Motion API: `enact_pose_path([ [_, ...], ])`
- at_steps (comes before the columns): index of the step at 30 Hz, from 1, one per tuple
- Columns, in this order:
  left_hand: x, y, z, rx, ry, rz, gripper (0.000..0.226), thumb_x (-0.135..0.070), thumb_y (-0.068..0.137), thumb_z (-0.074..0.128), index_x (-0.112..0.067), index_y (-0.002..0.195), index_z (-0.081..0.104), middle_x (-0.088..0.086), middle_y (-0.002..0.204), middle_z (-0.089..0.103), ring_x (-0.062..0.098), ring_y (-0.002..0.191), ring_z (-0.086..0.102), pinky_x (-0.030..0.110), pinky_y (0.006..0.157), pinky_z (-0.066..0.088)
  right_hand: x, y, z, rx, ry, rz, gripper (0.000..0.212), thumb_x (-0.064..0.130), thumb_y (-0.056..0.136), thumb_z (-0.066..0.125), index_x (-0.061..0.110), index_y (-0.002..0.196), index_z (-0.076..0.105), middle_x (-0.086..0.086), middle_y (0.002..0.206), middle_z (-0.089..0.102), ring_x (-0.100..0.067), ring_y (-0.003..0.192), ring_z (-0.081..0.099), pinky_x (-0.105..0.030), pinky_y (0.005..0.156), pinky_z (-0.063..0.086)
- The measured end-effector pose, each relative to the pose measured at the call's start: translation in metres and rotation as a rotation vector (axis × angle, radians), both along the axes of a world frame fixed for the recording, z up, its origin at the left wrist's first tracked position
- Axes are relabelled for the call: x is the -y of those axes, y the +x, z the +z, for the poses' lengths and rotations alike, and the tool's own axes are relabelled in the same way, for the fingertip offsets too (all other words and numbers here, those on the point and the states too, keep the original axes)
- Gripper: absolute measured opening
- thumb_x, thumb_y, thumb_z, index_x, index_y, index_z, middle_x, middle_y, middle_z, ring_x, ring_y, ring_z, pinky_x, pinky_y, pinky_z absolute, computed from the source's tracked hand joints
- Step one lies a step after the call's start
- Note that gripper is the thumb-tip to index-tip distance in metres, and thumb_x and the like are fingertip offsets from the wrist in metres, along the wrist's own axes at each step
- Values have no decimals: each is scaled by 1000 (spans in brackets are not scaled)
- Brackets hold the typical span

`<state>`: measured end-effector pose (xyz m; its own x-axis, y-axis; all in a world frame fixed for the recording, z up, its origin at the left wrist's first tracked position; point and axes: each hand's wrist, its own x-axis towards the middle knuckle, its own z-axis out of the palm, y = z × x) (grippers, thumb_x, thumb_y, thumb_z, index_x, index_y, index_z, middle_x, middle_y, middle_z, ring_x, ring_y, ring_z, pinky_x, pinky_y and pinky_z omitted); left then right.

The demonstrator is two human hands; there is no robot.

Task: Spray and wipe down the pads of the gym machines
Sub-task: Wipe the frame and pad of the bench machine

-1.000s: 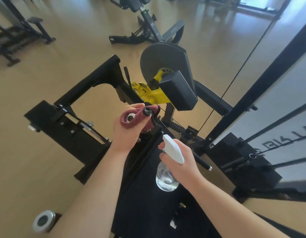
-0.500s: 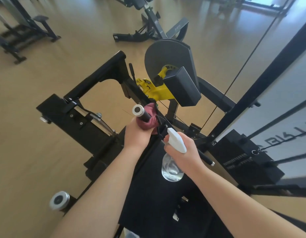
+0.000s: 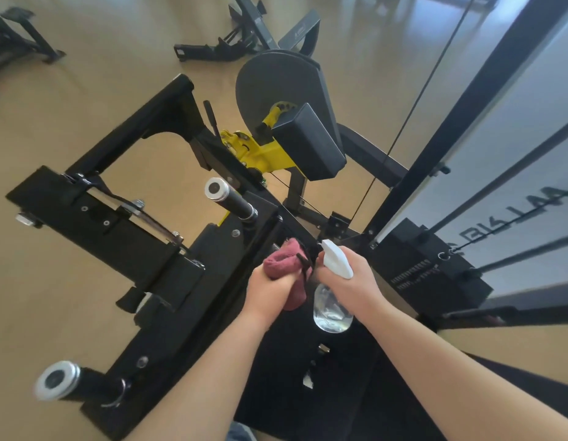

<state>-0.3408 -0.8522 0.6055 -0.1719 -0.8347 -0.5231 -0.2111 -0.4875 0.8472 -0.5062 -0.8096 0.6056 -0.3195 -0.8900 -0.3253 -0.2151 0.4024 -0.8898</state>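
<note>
The left hand (image 3: 270, 291) had come off the handle (image 3: 228, 200), which it was rubbing with the cloth (image 3: 282, 261) half a second before. The handle now stood bare, with its steel end cap showing. The left hand's fingers were curled tightly round the bunched red cloth, low over the black frame (image 3: 168, 268) and just beside the right hand (image 3: 352, 281). Whether the cloth touched the frame could not be told. The right hand's fingers stayed wrapped round the neck of the bottle (image 3: 333, 310), as before, with its white spray head pointing away and its clear body hanging below. The pad (image 3: 308, 148) sat beyond the handle on its yellow bracket (image 3: 263, 154), well apart from both hands.
</note>
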Motion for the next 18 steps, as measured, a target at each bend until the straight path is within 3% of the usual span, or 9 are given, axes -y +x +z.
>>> enact_pose_path([
  [4,8,-20,-19,-88,129,25,7,-20,95,70,-18,94,77,-8,85,79,2,82,74,14,69,54,-6,-29,-24,-106,111,17,13,18,84,73,26,92,66,1,89,66,-20,88,65,-38,75,56],
  [10,29,-55,-56,-66,185,32,17,-14,98,65,-23,86,72,-18,73,75,-5,70,71,14,64,50,8,-74,-57,-263,279,215,17,20,87,71,26,101,64,8,89,61,-16,89,59,-35,78,51],
  [12,38,-66,-70,-22,189,27,18,-15,99,63,-25,85,71,-17,73,75,-3,72,71,16,68,49,17,-89,-74,-320,359,285,24,21,85,73,28,107,65,7,97,63,-17,94,60,-34,78,49],
  [16,58,-84,-104,93,150,41,10,-21,101,58,-22,103,68,-5,97,69,12,98,65,32,93,51,37,-107,-113,-402,452,369,28,27,80,71,36,103,57,1,107,64,-21,97,61,-29,68,39],
  [18,67,-93,-120,139,114,46,12,-25,103,55,-26,111,64,-8,98,65,9,98,63,30,90,48,46,-114,-130,-435,490,419,24,30,81,68,36,99,55,-1,107,62,-19,96,59,-27,64,38],
])
